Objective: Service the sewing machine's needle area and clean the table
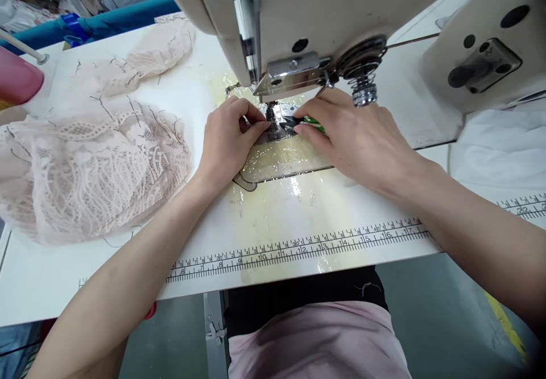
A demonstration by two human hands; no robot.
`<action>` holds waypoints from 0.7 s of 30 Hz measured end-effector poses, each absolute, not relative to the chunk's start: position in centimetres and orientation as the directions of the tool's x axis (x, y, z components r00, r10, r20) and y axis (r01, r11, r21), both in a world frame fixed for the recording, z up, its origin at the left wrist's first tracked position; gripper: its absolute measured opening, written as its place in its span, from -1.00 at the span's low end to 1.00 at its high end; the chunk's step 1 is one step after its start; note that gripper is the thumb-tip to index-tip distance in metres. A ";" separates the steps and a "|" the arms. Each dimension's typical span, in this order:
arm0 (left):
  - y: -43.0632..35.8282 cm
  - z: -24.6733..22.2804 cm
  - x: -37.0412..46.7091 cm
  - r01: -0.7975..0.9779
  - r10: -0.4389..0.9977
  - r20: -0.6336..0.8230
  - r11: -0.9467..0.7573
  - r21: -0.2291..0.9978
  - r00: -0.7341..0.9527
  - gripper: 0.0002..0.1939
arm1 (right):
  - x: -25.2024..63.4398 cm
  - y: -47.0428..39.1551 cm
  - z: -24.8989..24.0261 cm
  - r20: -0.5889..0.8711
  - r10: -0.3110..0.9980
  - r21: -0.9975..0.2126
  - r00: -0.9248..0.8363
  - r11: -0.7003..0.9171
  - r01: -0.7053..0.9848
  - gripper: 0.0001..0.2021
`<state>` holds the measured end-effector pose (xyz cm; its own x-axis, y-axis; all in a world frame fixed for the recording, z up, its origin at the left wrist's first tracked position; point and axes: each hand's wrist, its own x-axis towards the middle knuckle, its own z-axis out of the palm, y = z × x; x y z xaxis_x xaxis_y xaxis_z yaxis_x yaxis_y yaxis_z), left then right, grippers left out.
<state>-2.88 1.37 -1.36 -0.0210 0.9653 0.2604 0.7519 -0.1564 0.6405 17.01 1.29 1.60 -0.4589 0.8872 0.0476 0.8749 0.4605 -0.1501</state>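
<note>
Under the head of a white sewing machine, both hands are at the presser foot. My left hand is closed in a pinch at the left side of the foot; whatever lies between thumb and forefinger is too small to make out. From the right, my right hand grips a green-handled tool whose dark pointed tip reaches toward the foot. Most of its handle is hidden in the palm, so its exact kind is unclear. Below the foot, the metal needle plate is partly covered by the fingers.
Pale pink lace pieces with loose dark thread ends lie on the left of the table. A pink thread cone stands at the far left. White fabric rests at right. A printed ruler strip follows the front edge.
</note>
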 end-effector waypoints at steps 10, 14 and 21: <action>1.3 -0.7 -4.5 0.767 0.917 0.373 -0.138 0.626 -0.139 -0.80 | 19.8 0.6 2.8 0.006 0.904 0.108 -0.428 0.425 0.899 -0.61; 1.1 0.5 -4.8 0.797 0.930 0.340 -0.099 0.596 -0.138 -0.76 | 21.2 -0.4 1.5 0.089 0.871 0.183 -0.484 0.463 0.867 -0.62; -7.2 7.1 -5.5 0.835 0.949 0.298 -0.080 0.544 -0.103 -0.67 | 22.1 -1.2 0.9 0.195 0.776 0.317 -0.600 0.529 0.787 -0.65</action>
